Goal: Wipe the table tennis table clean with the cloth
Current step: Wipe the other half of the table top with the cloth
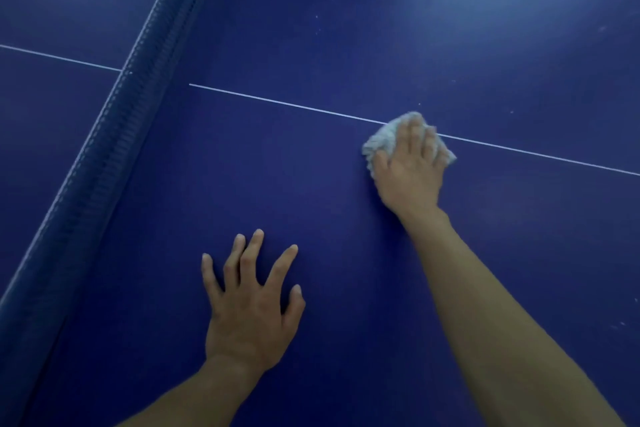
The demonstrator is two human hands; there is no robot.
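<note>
While the crumpled pale grey cloth (381, 140) is gripped under the curled fingers of the right hand (410, 166), it is pressed onto the thin white centre line (277, 101) of the dark blue table tennis table (311, 28). The left hand (251, 308) is laid flat with fingers spread, nothing held. Risk: little contact is given by a bunched wad, so the pale specks beyond the line may be missed or smeared. The long axis is judged roughly along the line; no pointing end can be made out.

I see two bare arms and two bare hands. The left hand (247, 315) shows all five fingers, long and thin, with short neat nails and small folds at the knuckles. The right hand (408, 173) looks a bit blurry to me, so I cannot make out its nails. The left forearm (194, 399) and the right forearm (491, 322) are smooth and slim.
</note>
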